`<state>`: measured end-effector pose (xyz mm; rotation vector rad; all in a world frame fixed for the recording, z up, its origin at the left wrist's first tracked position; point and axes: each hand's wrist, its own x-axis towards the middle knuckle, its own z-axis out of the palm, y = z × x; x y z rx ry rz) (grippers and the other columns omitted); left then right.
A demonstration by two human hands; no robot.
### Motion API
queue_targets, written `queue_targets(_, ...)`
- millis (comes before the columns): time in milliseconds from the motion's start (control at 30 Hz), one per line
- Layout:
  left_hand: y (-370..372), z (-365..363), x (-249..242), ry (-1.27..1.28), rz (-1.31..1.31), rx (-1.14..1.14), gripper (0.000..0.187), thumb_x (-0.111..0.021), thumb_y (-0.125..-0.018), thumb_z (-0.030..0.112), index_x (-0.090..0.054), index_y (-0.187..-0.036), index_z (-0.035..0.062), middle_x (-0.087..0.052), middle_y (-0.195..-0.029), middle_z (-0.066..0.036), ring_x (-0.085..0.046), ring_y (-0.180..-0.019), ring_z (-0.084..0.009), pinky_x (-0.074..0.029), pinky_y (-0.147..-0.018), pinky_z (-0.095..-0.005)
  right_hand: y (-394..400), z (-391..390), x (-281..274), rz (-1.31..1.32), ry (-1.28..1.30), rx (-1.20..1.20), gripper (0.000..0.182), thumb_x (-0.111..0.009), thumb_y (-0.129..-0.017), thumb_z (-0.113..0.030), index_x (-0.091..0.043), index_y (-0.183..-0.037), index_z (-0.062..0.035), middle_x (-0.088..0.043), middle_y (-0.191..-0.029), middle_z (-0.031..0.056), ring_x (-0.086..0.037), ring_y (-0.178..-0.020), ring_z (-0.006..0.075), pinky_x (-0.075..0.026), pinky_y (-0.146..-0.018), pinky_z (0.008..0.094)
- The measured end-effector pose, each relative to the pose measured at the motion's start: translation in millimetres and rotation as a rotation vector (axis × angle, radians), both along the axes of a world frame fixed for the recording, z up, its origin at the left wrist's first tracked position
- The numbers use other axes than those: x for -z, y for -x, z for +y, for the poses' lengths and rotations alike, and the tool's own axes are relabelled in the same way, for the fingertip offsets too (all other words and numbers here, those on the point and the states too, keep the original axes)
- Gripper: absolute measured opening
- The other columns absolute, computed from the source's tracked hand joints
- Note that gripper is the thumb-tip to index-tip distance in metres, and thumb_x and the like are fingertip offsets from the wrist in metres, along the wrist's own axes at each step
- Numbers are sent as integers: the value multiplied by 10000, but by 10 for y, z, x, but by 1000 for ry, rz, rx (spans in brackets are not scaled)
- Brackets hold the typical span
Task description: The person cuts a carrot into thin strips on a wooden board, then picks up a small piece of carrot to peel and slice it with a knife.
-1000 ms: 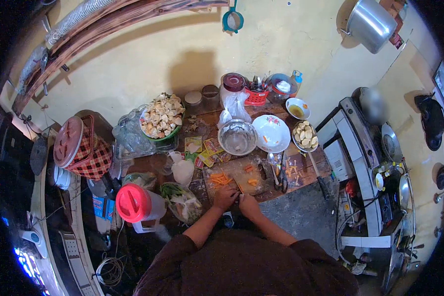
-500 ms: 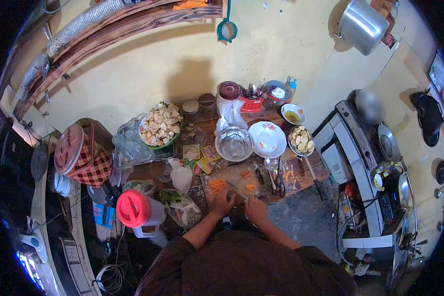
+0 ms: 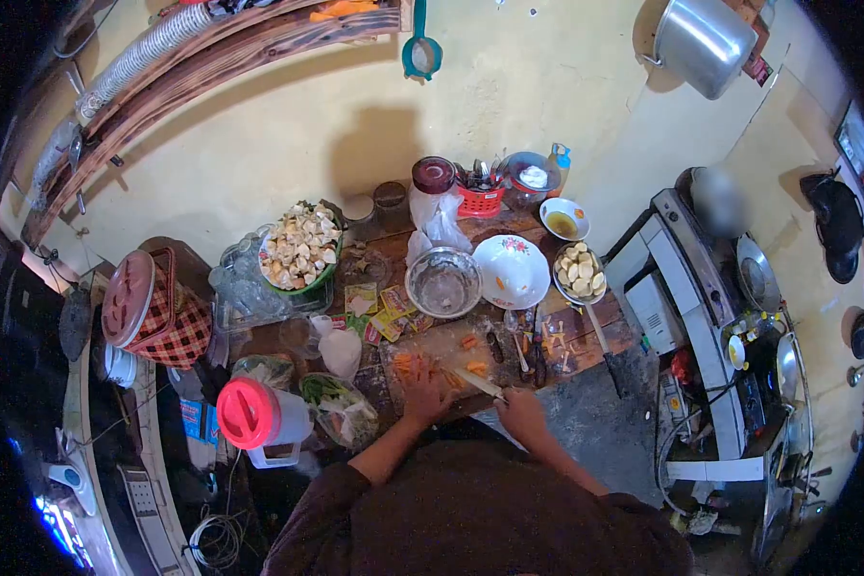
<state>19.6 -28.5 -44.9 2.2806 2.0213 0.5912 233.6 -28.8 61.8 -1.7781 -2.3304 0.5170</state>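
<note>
My left hand [image 3: 425, 394] lies low over the wooden cutting board [image 3: 432, 343], its fingers stretched out and apart, touching or just above some orange carrot strips [image 3: 405, 364]. In my right hand [image 3: 521, 412] is the handle of a knife [image 3: 480, 382], its blade pointing left across the board toward my left hand. Small carrot pieces [image 3: 476, 369] sit beyond the blade. A dark-handled utensil [image 3: 495, 348] rests at the board's right edge, and a spoon [image 3: 519, 353] lies just beside it.
Behind the board stand a metal bowl [image 3: 444, 283] and a white floral bowl [image 3: 512, 272]. A pan of pale slices [image 3: 580, 272] is at right, near the stove [image 3: 691, 278]. Left are a red-lidded pitcher [image 3: 250, 413], a bag of greens [image 3: 341, 408] and a heaped bowl [image 3: 302, 245].
My left hand has opened from a curled grip and moved slightly left, spreading over the carrot strips. My right hand has shifted slightly right with the knife, leaving its blade clear of my left fingers.
</note>
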Motion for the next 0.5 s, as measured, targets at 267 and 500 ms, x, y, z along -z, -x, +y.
queue_targets(267,50,-30,244,-133,228,675,600,-543,-786,427,-423,-1257,77,-389,-1319,-111,-285,-1267,-328,-210,-970,-613,-392,242,-136,215,151,87,318,-584,-785,-263,-612,-944,10,-607,-835,215,-578,-795,380,-451,-723,444)
queue_targets(500,19,-99,-390,61,61,27,566,-545,-777,426,-484,-1171,24,-402,-1294,-148,-303,-1248,-349,-195,-965,-620,-606,459,84,283,132,85,333,-569,-803,-285,-613,-939,16,-611,-857,215,-578,-816,379,-449,-729,440)
